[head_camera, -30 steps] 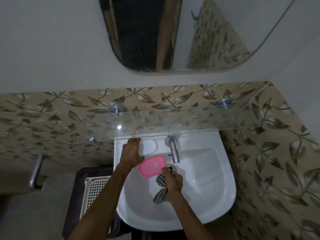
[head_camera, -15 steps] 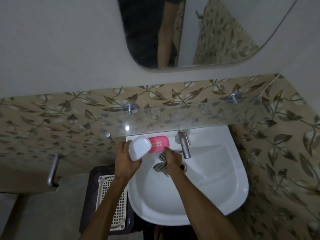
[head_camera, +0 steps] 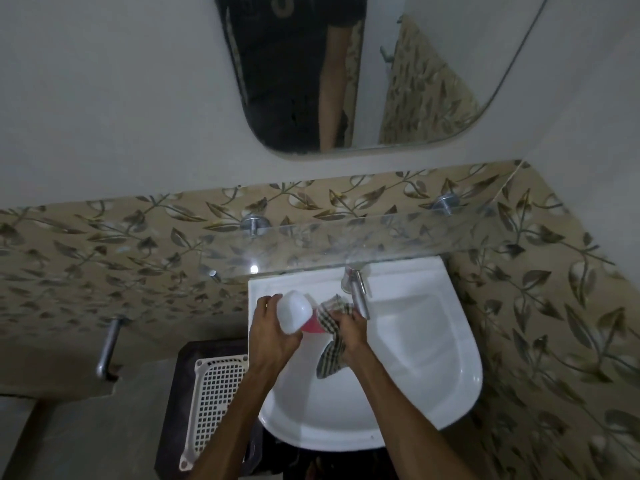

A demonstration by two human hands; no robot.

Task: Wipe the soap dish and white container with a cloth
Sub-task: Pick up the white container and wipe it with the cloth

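My left hand (head_camera: 272, 336) grips a white container (head_camera: 294, 310) and holds it up over the back left part of the white sink (head_camera: 433, 372). Behind it, only a slice of the pink soap dish (head_camera: 311, 325) shows; the container and the cloth hide the rest. My right hand (head_camera: 349, 329) is closed on a checked cloth (head_camera: 332, 344), bunched against the pink dish, with one end hanging down into the basin.
A chrome tap (head_camera: 356, 292) stands just right of the cloth. A glass shelf (head_camera: 346, 242) juts out above the sink's back edge. A white lattice basket (head_camera: 216, 407) sits on a dark stand at the left. A metal bar (head_camera: 109, 346) sticks out of the left wall.
My left hand picked the white container off the sink ledge and lifted it in front of the pink dish. The cloth hand came up against the dish.
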